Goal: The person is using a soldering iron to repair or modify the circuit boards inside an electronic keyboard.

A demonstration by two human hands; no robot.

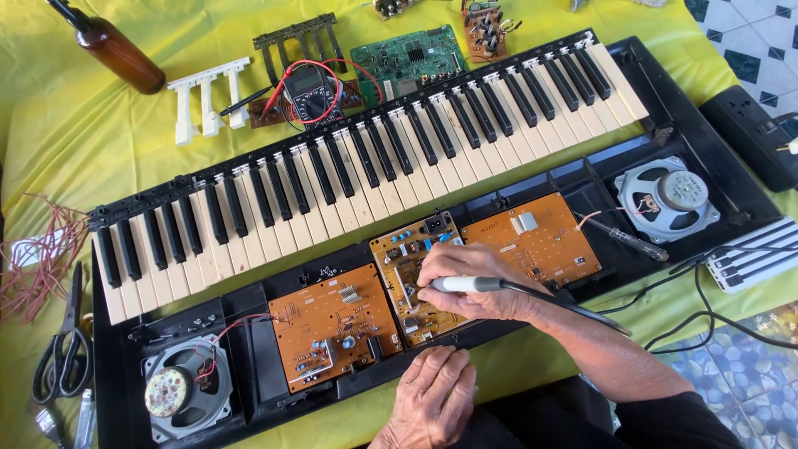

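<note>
The keyboard (366, 158) lies opened on the worktop (100, 133), its circuit boards bared and several keys (208, 96) already off beside a meter (307, 87). The right hand (465, 278) is closed around a soldering iron (482, 284), tip on the middle circuit board (407, 258). The left hand (432, 399) rests flat, holding nothing, on the case edge. Nothing is reassembled yet.

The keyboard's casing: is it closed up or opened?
Opened. The keyboard has no top cover; orange circuit boards and both speakers lie exposed inside its black shell.
</note>
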